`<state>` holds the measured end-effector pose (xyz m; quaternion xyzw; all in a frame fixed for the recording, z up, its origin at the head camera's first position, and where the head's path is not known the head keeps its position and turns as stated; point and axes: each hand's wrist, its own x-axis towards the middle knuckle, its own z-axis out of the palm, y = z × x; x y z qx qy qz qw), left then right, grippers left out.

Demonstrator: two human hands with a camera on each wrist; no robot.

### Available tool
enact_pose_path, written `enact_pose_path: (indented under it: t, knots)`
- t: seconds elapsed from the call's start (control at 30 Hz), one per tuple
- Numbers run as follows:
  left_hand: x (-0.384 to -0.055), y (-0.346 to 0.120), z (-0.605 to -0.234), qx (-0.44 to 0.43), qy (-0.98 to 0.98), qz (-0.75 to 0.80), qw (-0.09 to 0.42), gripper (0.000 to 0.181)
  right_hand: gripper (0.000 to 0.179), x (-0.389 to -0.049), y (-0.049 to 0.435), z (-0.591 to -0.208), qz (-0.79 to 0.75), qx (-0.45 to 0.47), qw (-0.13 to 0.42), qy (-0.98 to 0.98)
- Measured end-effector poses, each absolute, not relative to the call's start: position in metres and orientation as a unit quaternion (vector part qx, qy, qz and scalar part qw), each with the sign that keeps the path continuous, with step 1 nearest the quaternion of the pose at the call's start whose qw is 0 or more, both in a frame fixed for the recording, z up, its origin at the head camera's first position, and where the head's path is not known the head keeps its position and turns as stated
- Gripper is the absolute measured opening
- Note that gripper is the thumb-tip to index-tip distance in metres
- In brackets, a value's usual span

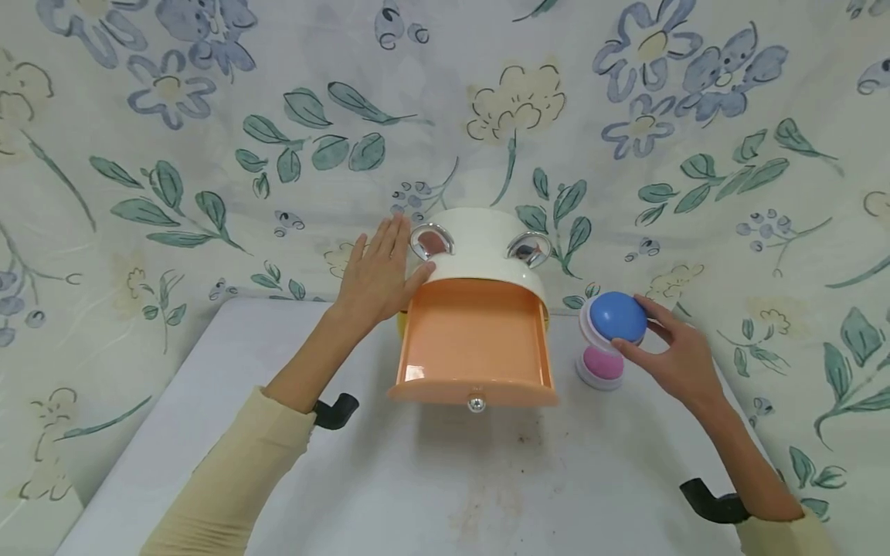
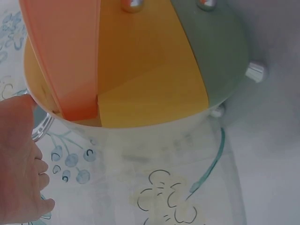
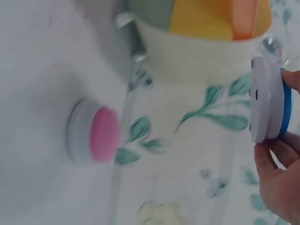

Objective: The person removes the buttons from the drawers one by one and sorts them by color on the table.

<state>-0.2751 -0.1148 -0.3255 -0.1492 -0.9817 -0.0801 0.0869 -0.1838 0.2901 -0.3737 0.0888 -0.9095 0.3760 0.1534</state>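
Observation:
A small cabinet (image 1: 480, 243) with a white shell and two shiny eye-like rings stands at the table's back. Its top orange drawer (image 1: 480, 332) is pulled out and holds nothing; yellow (image 2: 150, 70) and green (image 2: 218, 56) drawers show below it in the left wrist view. My left hand (image 1: 378, 278) rests on the cabinet's left side, fingers straight, thumb by the left eye. To the right, my right hand (image 1: 674, 359) grips a round push button with a blue dome and white base (image 1: 617, 316) by its edge, raised off the table. A similar pink push button (image 3: 104, 136) stands on the table beneath it.
The white table (image 1: 389, 494) has brownish smudges and crumbs in front of the drawer. Behind hangs a flower-print cloth (image 1: 445, 116). A silver knob (image 1: 476, 404) sticks out from the open drawer's front. Black straps sit on both wrists.

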Motion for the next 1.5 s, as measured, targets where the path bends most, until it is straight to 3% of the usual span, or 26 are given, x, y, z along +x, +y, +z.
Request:
enact_pose_path:
  t: [0.83,1.5]
  knots:
    - [-0.276,-0.114,-0.326,-0.151,-0.980,-0.094,0.088,0.085,0.079,-0.199,0.396,-0.477,0.367,-0.042,0.048,-0.928]
    - [-0.275,-0.115,-0.325,-0.151,-0.981,-0.089,0.083,0.085,0.087,-0.202,0.389,-0.504,0.384,-0.075,-0.020,-0.920]
